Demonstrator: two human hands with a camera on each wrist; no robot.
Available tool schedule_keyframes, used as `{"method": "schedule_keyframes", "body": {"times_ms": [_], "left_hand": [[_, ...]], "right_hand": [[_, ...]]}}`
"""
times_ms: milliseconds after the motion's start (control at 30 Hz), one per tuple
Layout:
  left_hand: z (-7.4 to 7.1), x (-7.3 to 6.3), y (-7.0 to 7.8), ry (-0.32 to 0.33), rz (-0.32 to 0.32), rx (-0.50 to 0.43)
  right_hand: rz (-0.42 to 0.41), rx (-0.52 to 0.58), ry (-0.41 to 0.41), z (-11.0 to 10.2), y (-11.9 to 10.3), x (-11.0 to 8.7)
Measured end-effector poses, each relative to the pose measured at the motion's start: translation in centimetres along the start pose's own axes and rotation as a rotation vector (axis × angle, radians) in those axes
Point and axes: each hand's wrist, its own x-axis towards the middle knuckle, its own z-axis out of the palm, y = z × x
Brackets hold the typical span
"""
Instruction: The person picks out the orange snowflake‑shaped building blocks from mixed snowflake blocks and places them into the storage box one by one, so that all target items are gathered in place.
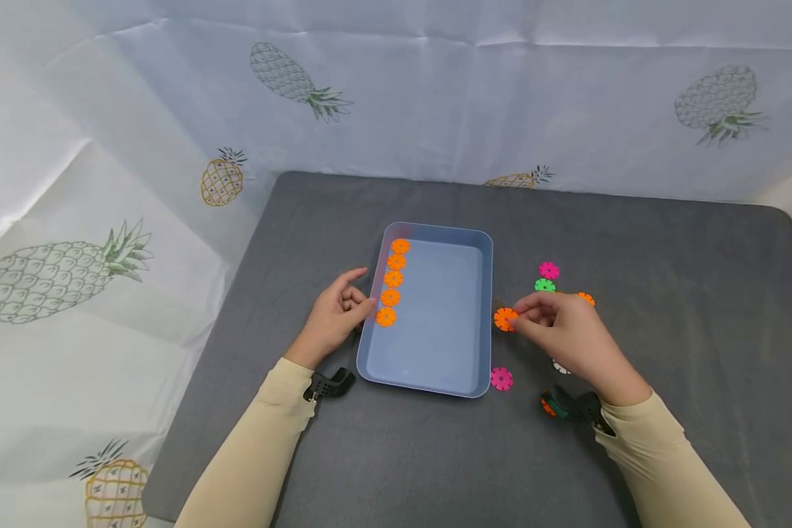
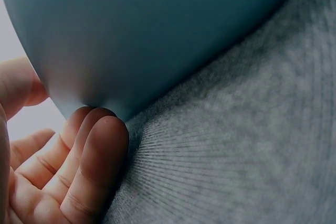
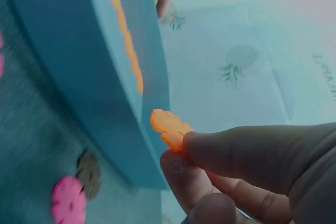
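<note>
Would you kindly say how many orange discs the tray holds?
5 orange discs in the tray, one row down its left side from near its far corner; none looks hidden.

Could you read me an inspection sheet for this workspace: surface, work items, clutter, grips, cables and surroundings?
Surface: grey table.
Job's things: blue tray with five orange discs in a column along its left side; another, the held disc, is outside the tray.
Clutter: loose pink discs, a green disc, a white disc and a brown disc right of the tray; some partly hidden.
Grips: left hand holds the tray's left edge; right hand pinches the held disc.
Cables: nothing seen.
Surroundings: pale pineapple-print cloth behind and at left.
</note>
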Motion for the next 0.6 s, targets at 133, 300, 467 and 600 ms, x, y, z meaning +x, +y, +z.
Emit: {"method": "schedule_keyframes", "body": {"times_ms": [133,300,467,600], "left_hand": [[-0.1,-0.1,0.1,-0.006,0.007,-0.003],[-0.1,-0.1,0.1,-0.009,0.013,-0.004],[-0.2,-0.1,0.0,-0.008,0.016,0.001],[-0.1,-0.1,-0.2,-0.007,0.02,0.003]], "right_hand": [[-0.004,0.037,-0.009,0.4,-1.4,0.5],[-0.048,0.033,-0.012,1.4,-2.7,1.3],[-0.079,0.039,-0.054,2.3,-3.9,2.2],[-0.087,0.024,-0.092,3.1,-4.3,3.0]]}}
